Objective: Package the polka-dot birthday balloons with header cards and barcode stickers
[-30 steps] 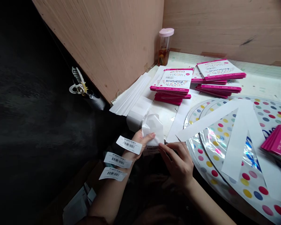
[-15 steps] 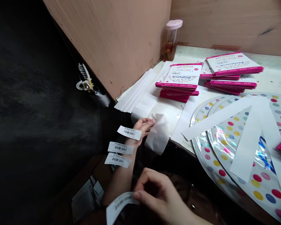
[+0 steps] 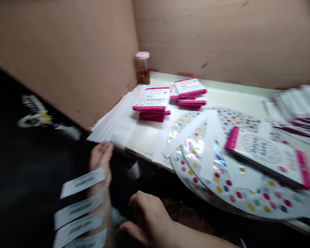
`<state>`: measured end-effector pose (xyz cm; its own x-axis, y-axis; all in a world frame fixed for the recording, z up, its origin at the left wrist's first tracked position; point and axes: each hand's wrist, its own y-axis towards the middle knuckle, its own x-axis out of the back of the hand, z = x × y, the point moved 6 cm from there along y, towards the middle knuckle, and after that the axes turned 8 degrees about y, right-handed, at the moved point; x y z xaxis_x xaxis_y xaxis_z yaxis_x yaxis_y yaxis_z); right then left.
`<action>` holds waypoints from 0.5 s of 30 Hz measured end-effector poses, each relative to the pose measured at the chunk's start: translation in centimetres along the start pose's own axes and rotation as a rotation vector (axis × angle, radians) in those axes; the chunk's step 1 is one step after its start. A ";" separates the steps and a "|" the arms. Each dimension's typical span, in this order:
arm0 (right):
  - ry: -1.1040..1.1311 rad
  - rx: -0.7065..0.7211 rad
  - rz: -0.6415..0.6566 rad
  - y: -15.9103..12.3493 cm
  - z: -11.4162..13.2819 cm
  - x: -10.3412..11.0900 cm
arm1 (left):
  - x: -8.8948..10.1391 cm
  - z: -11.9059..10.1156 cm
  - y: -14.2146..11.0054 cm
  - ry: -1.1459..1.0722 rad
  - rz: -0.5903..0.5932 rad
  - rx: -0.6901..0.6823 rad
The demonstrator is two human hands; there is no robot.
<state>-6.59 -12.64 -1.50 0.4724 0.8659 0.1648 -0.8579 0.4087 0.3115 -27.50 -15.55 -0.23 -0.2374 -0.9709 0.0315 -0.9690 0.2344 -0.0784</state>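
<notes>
My left hand point(image 3: 102, 159) is stretched out at the table's left front edge. Its blurred fingers reach the near end of a stack of white paper strips point(image 3: 113, 117), and I see nothing held in them. Several white barcode labels point(image 3: 83, 182) stick along the back of that hand and the forearm. In front of me, below the table edge, my right hand point(image 3: 151, 215) has thumb and forefinger apart with nothing between them. A small pale piece of paper point(image 3: 134, 170), blurred, is under the table edge between the hands.
Pink-and-white balloon packets point(image 3: 152, 100) are stacked on the table, with one larger packet point(image 3: 268, 153) on dotted round foil balloons point(image 3: 237, 198). White packets point(image 3: 297, 103) lie at right. A lidded bottle point(image 3: 143, 69) stands in the corner. A wooden partition point(image 3: 67, 51) rises at left.
The label from my right hand now lies on my left forearm with the others. My left hand has let go of the crumpled white paper. The view has swung to the right.
</notes>
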 end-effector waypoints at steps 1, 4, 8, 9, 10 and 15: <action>-0.042 0.034 -0.055 -0.2 0.5 2.0 | -0.4 -0.7 0.1 -0.007 -0.015 -0.036; -0.206 0.065 -0.240 -1.6 1.9 8.9 | -4.9 -2.7 -1.1 -0.062 0.144 -0.142; -0.539 0.031 -0.529 -6.0 3.6 20.2 | -15.0 -3.3 -7.5 0.083 0.673 -0.203; -0.641 0.007 -0.618 -7.7 4.0 23.3 | -17.4 -3.0 -9.4 0.135 0.809 -0.217; -0.742 -0.026 -0.716 -9.6 4.4 26.4 | -19.5 -2.8 -11.1 0.179 0.930 -0.246; -1.005 -0.297 -0.995 -16.3 4.4 40.4 | -28.1 -3.3 -17.1 0.295 1.325 -0.633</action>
<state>27.39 14.44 4.24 0.7200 -0.3225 0.6145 -0.0447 0.8620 0.5049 -4.47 7.91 3.53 -0.8742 -0.0165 0.4853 0.1041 0.9698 0.2205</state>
